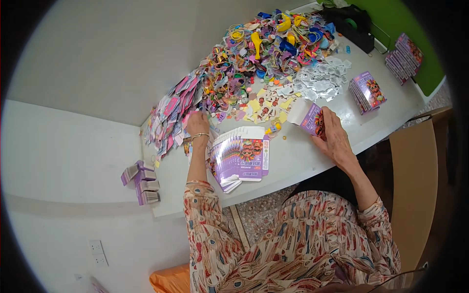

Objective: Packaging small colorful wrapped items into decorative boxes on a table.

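My right hand (336,139) grips a small purple carton (312,120), printed with a cartoon figure, its white top flap standing open to the left. At the near edge of a heap of pink and white flat packets (175,110) is my left hand (198,123), its fingers curled and partly hidden. Something pink shows at its fingertips, but I cannot make out what it is. Between my hands, close to the table's front edge, lies a fanned stack of flattened purple cartons (242,155). A small yellow and blue trinket (274,128) rests beside the stack.
A big heap of colourful hair ties and trinkets (254,53) covers the back of the white table (293,163). Silvery-white pieces (320,78) and yellow stickers (266,105) spread before it. Filled cartons stand in a right-hand stack (369,93), a far-right group (404,58) and a left-edge group (142,183).
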A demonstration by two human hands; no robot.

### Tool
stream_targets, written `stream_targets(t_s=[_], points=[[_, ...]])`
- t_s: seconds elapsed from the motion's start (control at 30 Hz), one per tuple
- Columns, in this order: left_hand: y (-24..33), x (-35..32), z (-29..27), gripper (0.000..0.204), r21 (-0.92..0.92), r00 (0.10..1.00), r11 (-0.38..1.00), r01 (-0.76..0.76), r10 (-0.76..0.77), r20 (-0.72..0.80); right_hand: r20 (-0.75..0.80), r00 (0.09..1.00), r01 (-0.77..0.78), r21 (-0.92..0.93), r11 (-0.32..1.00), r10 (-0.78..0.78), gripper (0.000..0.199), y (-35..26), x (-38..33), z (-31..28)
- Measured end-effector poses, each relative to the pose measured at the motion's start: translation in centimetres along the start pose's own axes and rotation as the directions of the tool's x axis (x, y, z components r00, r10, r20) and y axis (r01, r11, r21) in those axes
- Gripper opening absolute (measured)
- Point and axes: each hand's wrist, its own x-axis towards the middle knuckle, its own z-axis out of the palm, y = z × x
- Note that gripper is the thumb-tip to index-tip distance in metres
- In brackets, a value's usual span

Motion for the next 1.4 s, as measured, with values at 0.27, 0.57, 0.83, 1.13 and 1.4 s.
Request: stream_targets(t_s=[0.27,0.57,0.83,1.13,1.4], points=[[11.2,-1.4,-8.3,0.033,-0.942,0.988,0.317,0.111,0.066,0.139,-0.085,0.993,0.082,-0.040,0.996,-0.085,0.076,-0.1,0.0,0.6],[21.5,-6.2,-11.6,0.045,-0.993,0.959,0.092,0.067,0.270,0.090,-0.061,0.998,0.022,-0.018,1.000,-0.024,0.076,-1.1,-0.7,-0.1],[24.7,-8.3,-9.7,0.046,-0.910,0.970,0.369,-0.190,0.213,-0.116,-0.103,0.994,-0.024,0.000,1.000,0.024,0.074,-1.5,-1.1,0.3],[25.0,-9.6,-8.6,0.039,-0.686,0.923,0.619,-0.382,0.294,-0.249,-0.107,0.994,-0.017,0.018,1.000,0.019,0.073,-1.7,-1.4,0.6],[24.2,-10.1,-9.9,0.027,-0.555,0.892,0.698,-0.452,0.339,-0.300,-0.147,0.988,-0.046,-0.025,0.999,0.042,0.073,-1.4,-1.2,-0.2]])
